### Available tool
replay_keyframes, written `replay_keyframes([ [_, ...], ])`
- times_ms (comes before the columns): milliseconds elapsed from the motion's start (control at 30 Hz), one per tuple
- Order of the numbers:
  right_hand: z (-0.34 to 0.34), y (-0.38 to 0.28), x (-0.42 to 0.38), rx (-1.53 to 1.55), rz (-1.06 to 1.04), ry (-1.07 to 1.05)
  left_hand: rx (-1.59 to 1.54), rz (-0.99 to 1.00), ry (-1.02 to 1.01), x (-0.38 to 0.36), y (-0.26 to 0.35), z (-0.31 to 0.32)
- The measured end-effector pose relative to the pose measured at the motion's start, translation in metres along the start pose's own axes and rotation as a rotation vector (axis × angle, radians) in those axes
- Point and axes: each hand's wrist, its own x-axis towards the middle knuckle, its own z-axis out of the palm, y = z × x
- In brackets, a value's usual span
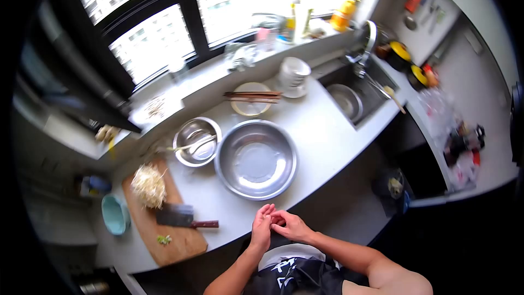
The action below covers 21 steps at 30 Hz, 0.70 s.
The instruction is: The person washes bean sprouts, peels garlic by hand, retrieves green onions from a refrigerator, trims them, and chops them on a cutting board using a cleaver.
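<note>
My left hand [262, 228] is held palm up, just off the counter's front edge, its fingers stretched out. My right hand [295, 226] meets it, with curled fingertips against the left fingers and palm. Anything between them is too small or hidden to make out. Straight ahead of both hands, a large steel basin [224, 177] stands on the counter; nothing but reflections shows inside. To the left, a cleaver [173, 216] with a brown handle lies on a wooden cutting board [188, 243], beside a heap of pale shreds [148, 187] and a few green pieces [164, 239].
Beside the basin stands a smaller steel bowl [179, 155] with a pale stick. Behind are chopsticks [252, 96] across a dish and stacked white bowls [295, 72]. A light-blue bowl [115, 216] stands left of the board. The sink [371, 92] is at right.
</note>
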Motion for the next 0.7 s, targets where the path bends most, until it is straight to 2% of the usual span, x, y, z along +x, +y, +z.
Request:
replay_keyframes([
  [33,-0.007,0.002,-0.014,0.084,0.017,0.099,0.030,-0.046,-0.066,0.007,-0.009,0.014],
  [100,-0.017,0.023,-0.036,-0.055,-0.033,0.339,0.070,-0.101,-0.210,0.016,-0.027,0.041],
  [133,-0.026,0.025,-0.044,-0.041,-0.015,0.405,0.095,-0.167,-0.258,0.020,-0.035,0.051],
  [200,-0.046,0.030,-0.061,-0.200,0.046,0.531,0.152,-0.280,-0.332,0.026,-0.046,0.075],
  [300,-0.076,0.063,-0.081,-0.173,0.068,0.646,0.217,-0.444,-0.424,0.039,-0.063,0.111],
  [333,-0.086,0.074,-0.087,0.011,0.071,0.651,0.356,-0.439,-0.374,0.041,-0.066,0.128],
  [367,-0.099,0.091,-0.096,0.022,0.080,0.681,0.492,-0.423,-0.320,0.045,-0.070,0.145],
  [433,-0.135,0.137,-0.117,0.463,0.350,0.644,0.575,-0.383,-0.412,0.066,-0.093,0.161],
  [500,-0.192,0.169,-0.152,0.687,0.445,0.824,0.533,-0.536,-0.388,0.078,-0.094,0.200],
  [567,-0.266,0.202,-0.188,0.868,0.487,1.060,0.583,-0.528,-0.384,0.095,-0.108,0.227],
  [633,-0.348,0.230,-0.228,1.019,0.394,1.232,0.625,-0.489,-0.378,0.111,-0.125,0.251],
  [700,-0.428,0.263,-0.259,0.959,0.561,1.361,0.630,-0.476,-0.318,0.127,-0.144,0.278],
])
